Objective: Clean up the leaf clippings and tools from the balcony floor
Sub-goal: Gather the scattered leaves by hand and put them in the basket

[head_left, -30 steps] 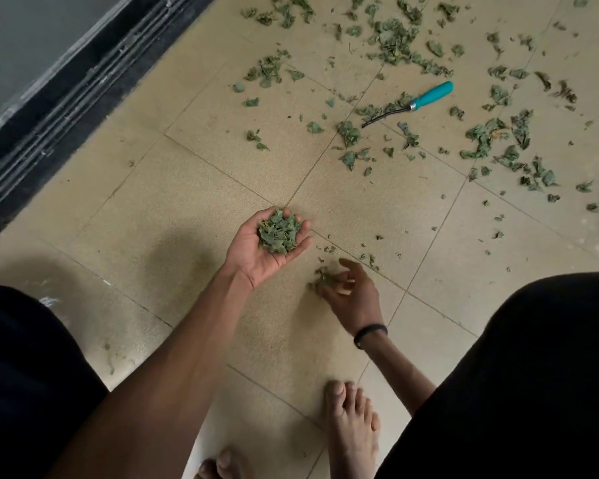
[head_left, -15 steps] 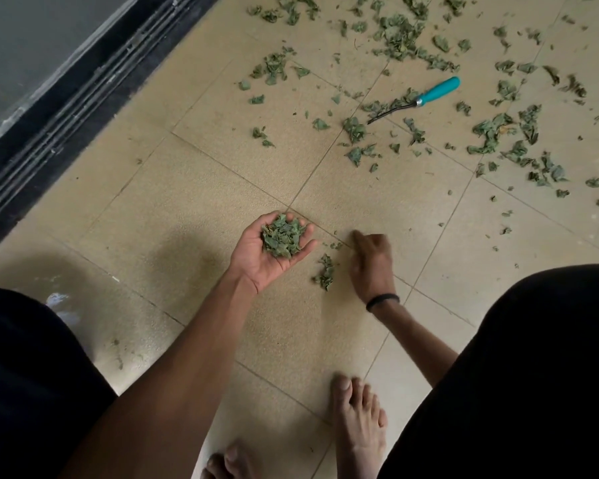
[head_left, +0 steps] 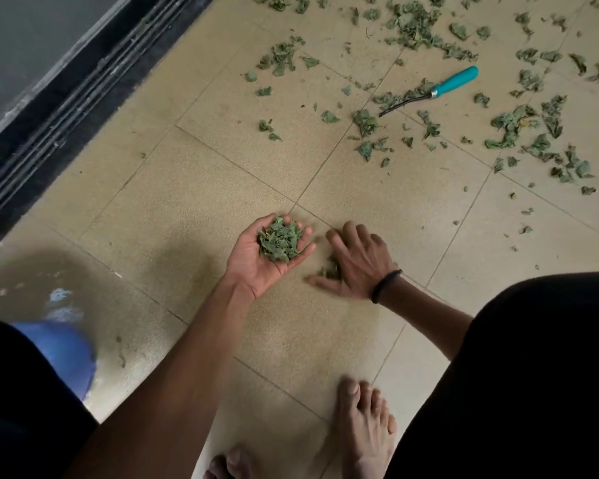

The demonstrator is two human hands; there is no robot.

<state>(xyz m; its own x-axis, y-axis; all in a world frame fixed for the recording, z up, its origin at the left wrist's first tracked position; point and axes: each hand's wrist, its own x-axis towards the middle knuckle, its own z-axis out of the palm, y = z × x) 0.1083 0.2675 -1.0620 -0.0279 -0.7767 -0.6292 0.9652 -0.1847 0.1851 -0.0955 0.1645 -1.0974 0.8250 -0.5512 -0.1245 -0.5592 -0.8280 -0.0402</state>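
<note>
My left hand (head_left: 251,267) is cupped palm up just above the tiled floor (head_left: 194,216), holding a heap of green leaf clippings (head_left: 279,240). Right beside it my right hand (head_left: 358,262) lies palm down on the floor with fingers spread, pressing against a small clump of clippings (head_left: 331,269) that is partly hidden under it. Many more loose clippings (head_left: 512,127) are scattered across the far right tiles. Among them lies a hand tool with a teal handle (head_left: 455,81) and a dark metal tip, well beyond both hands.
A dark sliding-door track (head_left: 66,108) runs along the left edge. A blurred blue object (head_left: 70,354) shows by my left knee. My bare feet (head_left: 363,426) rest on the floor below the hands, and my dark-clothed knees fill both lower corners.
My right hand swept from the right toward my left hand, spreading flat over the small clump. My left hand kept its heap and stayed in place.
</note>
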